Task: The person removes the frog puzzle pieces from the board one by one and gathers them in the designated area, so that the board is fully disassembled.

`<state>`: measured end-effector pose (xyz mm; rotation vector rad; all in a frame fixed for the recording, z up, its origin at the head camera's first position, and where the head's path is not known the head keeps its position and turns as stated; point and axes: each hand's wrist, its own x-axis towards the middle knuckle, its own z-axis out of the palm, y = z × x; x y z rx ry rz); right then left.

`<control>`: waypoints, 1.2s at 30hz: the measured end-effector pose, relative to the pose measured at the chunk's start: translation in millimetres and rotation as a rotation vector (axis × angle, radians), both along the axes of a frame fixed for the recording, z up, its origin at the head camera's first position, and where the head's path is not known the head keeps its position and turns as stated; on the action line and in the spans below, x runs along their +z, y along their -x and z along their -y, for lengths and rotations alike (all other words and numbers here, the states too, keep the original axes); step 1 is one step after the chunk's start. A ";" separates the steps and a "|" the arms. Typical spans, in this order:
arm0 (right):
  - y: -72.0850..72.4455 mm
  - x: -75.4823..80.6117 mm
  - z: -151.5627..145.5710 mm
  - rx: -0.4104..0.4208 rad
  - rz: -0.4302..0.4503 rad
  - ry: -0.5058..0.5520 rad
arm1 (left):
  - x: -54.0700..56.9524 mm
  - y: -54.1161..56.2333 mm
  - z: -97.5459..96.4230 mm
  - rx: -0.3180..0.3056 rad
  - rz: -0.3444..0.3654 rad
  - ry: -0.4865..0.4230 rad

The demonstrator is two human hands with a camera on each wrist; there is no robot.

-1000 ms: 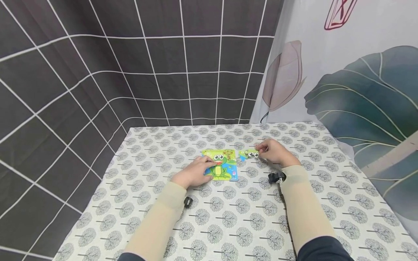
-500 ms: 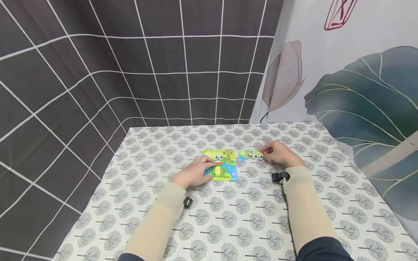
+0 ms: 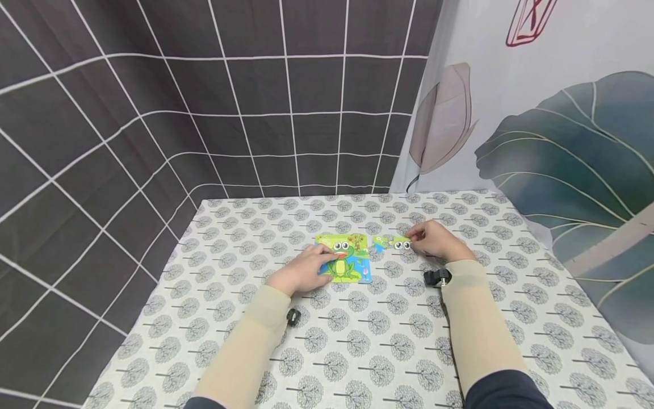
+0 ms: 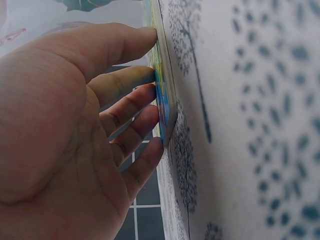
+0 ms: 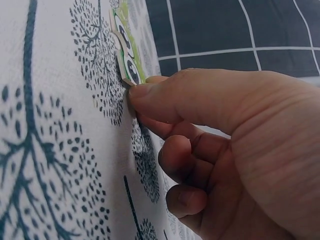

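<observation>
A frog puzzle (image 3: 352, 274) in green and blue lies flat on the table. My left hand (image 3: 301, 270) rests its spread fingertips on the puzzle's left side, hiding part of it. In the left wrist view, the thumb and fingers touch the puzzle's face (image 4: 162, 95), and its thick edge shows. To the right, my right hand (image 3: 434, 241) pinches the end of a puzzle piece with two cartoon eyes (image 3: 402, 245). The right wrist view shows thumb and forefinger at the corner of this eyed piece (image 5: 131, 67), low over the cloth. Left of it lies a green and blue piece (image 3: 378, 246); whether they join, I cannot tell.
A white cloth with grey tree prints (image 3: 357, 343) covers the table. Behind stands a dark curtain with white grid lines (image 3: 317, 133), and a pale leaf-print curtain (image 3: 577, 153) hangs at the right. A black wrist mount (image 3: 436, 278) sits beside the right wrist.
My right hand has slid slightly right, and the eyed piece moved with it, widening the distance to the green and blue piece. The left hand and frog puzzle have stayed put.
</observation>
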<state>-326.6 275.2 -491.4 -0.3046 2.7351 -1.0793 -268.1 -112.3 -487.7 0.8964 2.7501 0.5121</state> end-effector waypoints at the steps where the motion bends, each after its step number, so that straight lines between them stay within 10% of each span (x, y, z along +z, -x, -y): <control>1: 0.4 -0.2 0.2 -0.003 -0.006 -0.004 | -0.1 0.1 0.0 -0.002 -0.001 -0.001; 36: 4.3 6.9 14.8 -0.001 -0.114 0.059 | 3.6 1.3 -2.9 0.023 0.015 -0.036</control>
